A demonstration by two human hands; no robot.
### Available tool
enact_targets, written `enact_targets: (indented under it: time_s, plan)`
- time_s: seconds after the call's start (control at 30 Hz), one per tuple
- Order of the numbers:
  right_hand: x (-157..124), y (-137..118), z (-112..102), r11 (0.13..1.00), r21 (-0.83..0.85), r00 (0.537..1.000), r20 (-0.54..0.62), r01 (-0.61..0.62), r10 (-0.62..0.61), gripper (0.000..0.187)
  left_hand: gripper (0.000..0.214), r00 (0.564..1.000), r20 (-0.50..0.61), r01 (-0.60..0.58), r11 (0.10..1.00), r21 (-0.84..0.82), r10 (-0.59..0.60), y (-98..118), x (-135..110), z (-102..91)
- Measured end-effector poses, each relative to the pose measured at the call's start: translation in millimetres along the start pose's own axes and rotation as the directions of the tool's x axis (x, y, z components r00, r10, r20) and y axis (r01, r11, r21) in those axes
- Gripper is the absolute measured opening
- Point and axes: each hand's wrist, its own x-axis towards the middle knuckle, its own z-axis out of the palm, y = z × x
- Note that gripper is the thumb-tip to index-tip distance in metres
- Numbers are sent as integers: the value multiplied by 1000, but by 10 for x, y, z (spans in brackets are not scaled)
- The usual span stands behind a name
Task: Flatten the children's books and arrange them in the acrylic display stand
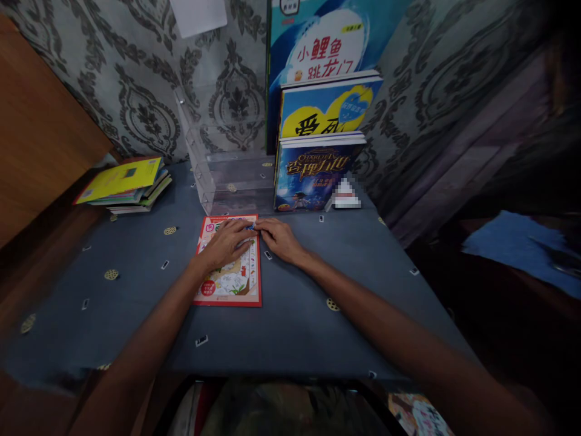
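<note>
A thin red-bordered children's picture book [227, 286] lies flat on the table, its cover crowded with small drawings. My left hand [229, 243] rests palm down across its upper half, fingers spread toward the right and covering part of the title. At the book's upper right edge is my right hand [282, 240], its fingers stretched out to the left so that the tips meet those of my left hand. Its thumb is apart from the fingers, over the tablecloth. A bit of blue shows by the fingertips; I cannot tell whether it is print.
Behind the book stands a clear acrylic rack [200, 154]. On its right side are a dark blue book [308, 175], a yellow book [299, 115] and a large teal book [290, 36]. A book stack [131, 181] lies at the left. A patterned cloth [299, 339] covers the table.
</note>
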Motion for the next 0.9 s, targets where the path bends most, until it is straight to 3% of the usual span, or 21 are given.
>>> enact_targets:
  time_s: [0.53, 0.9]
  plan:
    - [2, -8, -1, 1000, -23, 1000, 13, -10, 10, 33, 33, 1000, 28, 3, 1000, 17, -3, 37, 11, -46]
    - [-8, 20, 1, 998, -43, 999, 12, 46, -45, 38, 32, 1000, 1, -13, 1000, 15, 13, 228, -53, -111]
